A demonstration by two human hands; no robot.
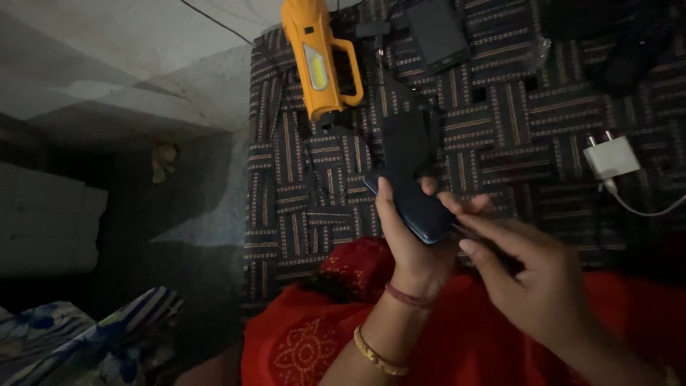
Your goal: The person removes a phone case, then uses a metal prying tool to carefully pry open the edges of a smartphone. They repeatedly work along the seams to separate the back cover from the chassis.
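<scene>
Patterned mat [500,136]: left hand [411,243] holds phone [418,211]; right hand [532,275] touching it.

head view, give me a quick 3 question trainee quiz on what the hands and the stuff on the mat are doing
1. True or false: the left hand holds the dark phone.
2. Which thing lies farthest right on the patterned mat? A) orange torch B) white charger plug C) dark flat box
3. Fill in: the right hand reaches toward the phone's ____ end.

Key
1. True; its grip wraps the phone from below.
2. B
3. Lower; whether it pinches something thin there is too dark to tell.
</scene>
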